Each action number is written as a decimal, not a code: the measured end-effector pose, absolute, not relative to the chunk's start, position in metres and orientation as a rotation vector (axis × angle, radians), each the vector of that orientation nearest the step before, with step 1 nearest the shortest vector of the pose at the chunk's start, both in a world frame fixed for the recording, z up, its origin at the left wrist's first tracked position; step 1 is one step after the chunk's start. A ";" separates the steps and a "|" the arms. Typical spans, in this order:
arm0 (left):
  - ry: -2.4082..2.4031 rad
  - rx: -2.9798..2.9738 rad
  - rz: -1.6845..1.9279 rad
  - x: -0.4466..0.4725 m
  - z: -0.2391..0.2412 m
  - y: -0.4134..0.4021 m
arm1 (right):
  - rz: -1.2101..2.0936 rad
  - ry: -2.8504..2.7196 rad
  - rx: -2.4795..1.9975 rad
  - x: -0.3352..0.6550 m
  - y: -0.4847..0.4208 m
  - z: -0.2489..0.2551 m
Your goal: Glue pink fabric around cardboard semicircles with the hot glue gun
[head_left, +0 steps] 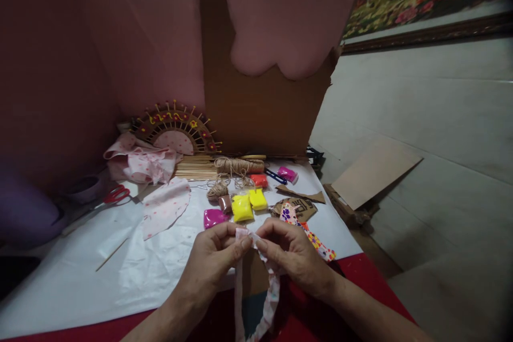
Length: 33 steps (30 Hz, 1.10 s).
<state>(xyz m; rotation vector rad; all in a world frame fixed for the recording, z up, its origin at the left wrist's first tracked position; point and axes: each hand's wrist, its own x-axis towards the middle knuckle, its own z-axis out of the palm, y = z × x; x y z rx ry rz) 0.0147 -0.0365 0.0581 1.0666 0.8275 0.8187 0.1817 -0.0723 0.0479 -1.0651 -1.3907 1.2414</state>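
Observation:
Both of my hands meet over the near edge of the table. My left hand (214, 256) and my right hand (290, 254) each pinch the top of a narrow strip of pale patterned fabric (269, 299), which hangs down in a loop between my wrists. Just beyond my fingers lie small packets of coloured clay: a magenta one (214, 217), two yellow ones (242, 207), a brown one (225, 203) and an orange one (259, 180). A printed colourful strip (318, 246) lies under my right hand.
White paper (120, 267) covers a red table. On it lie pink fabric pieces (164, 206), red-handled scissors (116, 194), a thin stick (112, 254), jute twine (236, 166), a stick fan (176, 128) and cardboard scraps (298, 204). A tall cardboard sheet (256, 112) stands behind; more cardboard (372, 171) lies on the floor at the right.

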 end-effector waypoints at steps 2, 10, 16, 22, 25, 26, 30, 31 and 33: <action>0.847 1.040 0.818 0.015 0.058 -0.035 | 1.270 -1.373 -1.050 0.182 -0.072 0.050; 0.916 1.139 0.836 0.013 0.058 -0.037 | 1.347 -1.301 -1.012 0.181 -0.072 0.052; 0.871 1.059 0.846 0.017 0.055 -0.036 | 1.350 -1.256 -1.021 0.183 -0.066 0.046; 0.803 0.900 0.656 0.018 0.055 -0.037 | 1.192 -1.245 -1.061 0.190 -0.058 0.044; 0.791 0.893 0.683 0.018 0.053 -0.036 | 1.235 -1.182 -1.057 0.192 -0.056 0.043; 0.793 0.882 0.704 0.017 0.052 -0.036 | 1.271 -1.145 -1.050 0.192 -0.056 0.043; 0.793 0.843 0.770 0.018 0.049 -0.034 | 1.363 -1.070 -1.034 0.191 -0.056 0.042; 0.794 0.846 0.778 0.018 0.048 -0.034 | 1.361 -1.077 -1.035 0.190 -0.057 0.041; 0.803 0.861 0.789 0.018 0.047 -0.034 | 1.332 -1.089 -1.041 0.190 -0.057 0.039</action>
